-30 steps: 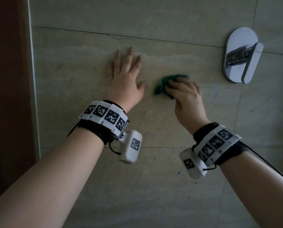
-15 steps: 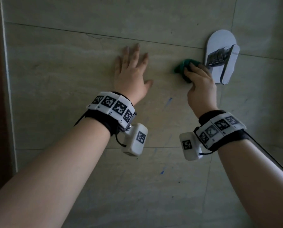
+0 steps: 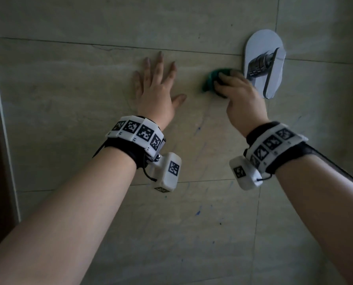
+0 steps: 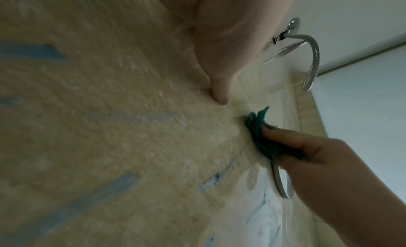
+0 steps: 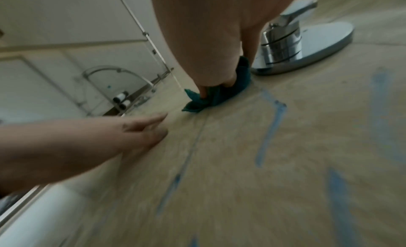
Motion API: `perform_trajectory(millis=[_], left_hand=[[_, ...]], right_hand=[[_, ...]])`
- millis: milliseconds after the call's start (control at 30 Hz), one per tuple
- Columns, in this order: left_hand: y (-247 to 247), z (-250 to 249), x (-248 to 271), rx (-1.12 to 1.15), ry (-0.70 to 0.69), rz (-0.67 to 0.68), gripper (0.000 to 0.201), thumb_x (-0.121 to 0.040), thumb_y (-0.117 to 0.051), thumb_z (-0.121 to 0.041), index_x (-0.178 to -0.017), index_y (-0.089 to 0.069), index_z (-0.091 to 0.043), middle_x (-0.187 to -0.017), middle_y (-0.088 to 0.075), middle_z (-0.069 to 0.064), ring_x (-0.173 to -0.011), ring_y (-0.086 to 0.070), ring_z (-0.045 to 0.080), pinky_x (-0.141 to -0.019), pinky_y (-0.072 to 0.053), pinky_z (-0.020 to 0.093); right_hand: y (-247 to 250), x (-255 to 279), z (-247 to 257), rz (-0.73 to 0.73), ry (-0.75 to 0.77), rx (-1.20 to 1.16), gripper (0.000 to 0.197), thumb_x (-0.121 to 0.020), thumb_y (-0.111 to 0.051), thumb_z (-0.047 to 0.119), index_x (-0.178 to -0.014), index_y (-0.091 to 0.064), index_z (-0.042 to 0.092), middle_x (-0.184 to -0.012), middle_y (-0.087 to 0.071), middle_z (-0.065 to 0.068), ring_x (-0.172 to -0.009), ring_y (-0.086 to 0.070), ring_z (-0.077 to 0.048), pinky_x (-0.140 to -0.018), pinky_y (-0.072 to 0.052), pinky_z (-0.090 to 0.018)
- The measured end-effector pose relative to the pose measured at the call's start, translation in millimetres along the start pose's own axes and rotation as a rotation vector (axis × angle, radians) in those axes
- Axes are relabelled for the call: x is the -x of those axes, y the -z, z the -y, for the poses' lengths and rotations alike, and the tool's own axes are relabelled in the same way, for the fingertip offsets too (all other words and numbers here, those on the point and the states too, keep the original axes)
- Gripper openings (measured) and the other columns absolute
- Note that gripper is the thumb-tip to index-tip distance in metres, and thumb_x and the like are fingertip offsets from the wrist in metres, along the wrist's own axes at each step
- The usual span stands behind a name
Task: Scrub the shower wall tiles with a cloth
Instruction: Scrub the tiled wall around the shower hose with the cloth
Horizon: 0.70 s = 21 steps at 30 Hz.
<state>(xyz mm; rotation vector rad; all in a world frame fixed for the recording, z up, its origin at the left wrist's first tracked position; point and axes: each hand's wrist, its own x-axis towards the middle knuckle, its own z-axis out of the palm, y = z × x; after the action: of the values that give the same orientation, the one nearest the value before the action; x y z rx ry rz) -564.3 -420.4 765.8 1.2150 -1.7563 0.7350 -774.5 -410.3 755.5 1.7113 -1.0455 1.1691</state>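
The right hand [image 3: 241, 99] held a bunched green cloth [image 3: 209, 82] against the tiled wall [image 3: 68, 89], its fingers curled over the wad and pressing it flat to the tile. The cloth sat under and just ahead of the fingertips, with a fold sticking out toward the left hand. In the right wrist view the fingers [image 5: 204, 92] dug into the cloth [image 5: 211, 98], which lay crumpled on the tile right at the edge of the chrome valve plate [image 5: 318, 47]. From the head view the cloth was just beside the lower left rim of the shower valve plate [image 3: 259, 42], whose lever handle [image 3: 272, 79] hung down past the right hand's knuckles.

The left hand [image 3: 157, 93] lay flat on the same tile, fingers spread and straight, thumb out toward the cloth, near it but apart from it. The left wrist view showed the cloth [image 4: 259, 129] between that thumb [image 4: 219, 92] and the right hand [image 4: 307, 155].

Blue streaks [image 5: 270, 125] marked the tile below both hands. A shower hose [image 4: 312, 59] hung higher up.
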Motion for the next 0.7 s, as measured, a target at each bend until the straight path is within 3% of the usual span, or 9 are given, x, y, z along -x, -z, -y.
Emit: perform_trajectory(millis=[100, 167, 267, 333, 500, 600, 700], left_hand=[[-0.6, 0.6, 1.0, -0.012, 0.002, -0.007, 0.072, -0.096, -0.045, -0.05, -0.154, -0.009, -0.026, -0.161, 0.01, 0.004, -0.147, 0.012, 0.031, -0.117, 0.006, 0.048], [-2.4, -0.3, 2.8, -0.009, 0.006, -0.018, 0.072, -0.096, -0.045, -0.049, -0.154, -0.01, -0.025, -0.161, 0.009, 0.004, -0.147, 0.011, 0.031, -0.117, 0.007, 0.048], [-4.7, -1.4, 4.0, -0.004, 0.001, -0.035, 0.071, -0.097, -0.045, -0.048, -0.154, -0.011, -0.023, -0.162, 0.007, 0.006, -0.147, 0.01, 0.032, -0.117, 0.006, 0.048], [-5.2, -0.5, 4.3, 0.004, -0.004, -0.031, 0.071, -0.096, -0.046, -0.047, -0.154, -0.013, -0.022, -0.162, 0.006, 0.007, -0.147, 0.009, 0.032, -0.118, 0.005, 0.048], [-4.1, 1.8, 4.0, 0.016, -0.023, -0.027, 0.074, -0.094, -0.05, -0.049, -0.154, -0.016, -0.021, -0.162, 0.005, 0.006, -0.147, 0.008, 0.032, -0.117, 0.006, 0.046], [-5.8, 3.5, 4.2, 0.04, -0.039, -0.033, 0.075, -0.093, -0.052, -0.049, -0.153, -0.017, -0.02, -0.162, 0.004, 0.007, -0.147, 0.008, 0.032, -0.117, 0.006, 0.046], [-7.2, 5.0, 4.2, 0.033, -0.051, -0.022, 0.077, -0.093, -0.052, -0.05, -0.154, -0.014, -0.021, -0.162, 0.005, 0.007, -0.147, 0.009, 0.032, -0.117, 0.007, 0.046]], right_hand=[[3.9, -15.4, 1.2, -0.015, -0.067, 0.003, 0.056, -0.078, -0.039, -0.005, -0.127, -0.061, 0.01, -0.137, -0.054, -0.01, -0.129, -0.044, -0.035, -0.107, -0.033, -0.049], [0.1, -6.8, 7.3, -0.039, -0.112, 0.089, 0.057, -0.077, -0.042, -0.002, -0.129, -0.059, 0.009, -0.135, -0.055, -0.013, -0.12, -0.05, -0.037, -0.105, -0.029, -0.047], [-9.5, 28.4, 11.5, -0.078, -0.167, 0.213, 0.056, -0.073, -0.039, 0.002, -0.126, -0.059, 0.001, -0.119, -0.06, -0.022, -0.099, -0.056, -0.044, -0.093, -0.037, -0.052], [-14.3, 57.3, 7.2, -0.088, -0.19, 0.225, 0.059, -0.072, -0.031, 0.007, -0.122, -0.061, 0.001, -0.115, -0.062, -0.02, -0.093, -0.057, -0.043, -0.087, -0.041, -0.05], [-14.1, 97.1, -0.2, -0.065, -0.179, 0.225, 0.058, -0.071, -0.031, 0.008, -0.116, -0.066, 0.003, -0.115, -0.066, -0.015, -0.093, -0.06, -0.039, -0.085, -0.042, -0.046], [-4.6, 77.3, 2.4, -0.088, -0.227, 0.159, 0.052, -0.07, -0.041, 0.001, -0.113, -0.069, 0.005, -0.113, -0.068, -0.014, -0.091, -0.059, -0.04, -0.083, -0.041, -0.046], [1.2, 52.0, 4.9, -0.068, -0.307, 0.107, 0.057, -0.072, -0.037, 0.006, -0.122, -0.065, 0.01, -0.125, -0.063, -0.01, -0.106, -0.054, -0.038, -0.09, -0.034, -0.043]])
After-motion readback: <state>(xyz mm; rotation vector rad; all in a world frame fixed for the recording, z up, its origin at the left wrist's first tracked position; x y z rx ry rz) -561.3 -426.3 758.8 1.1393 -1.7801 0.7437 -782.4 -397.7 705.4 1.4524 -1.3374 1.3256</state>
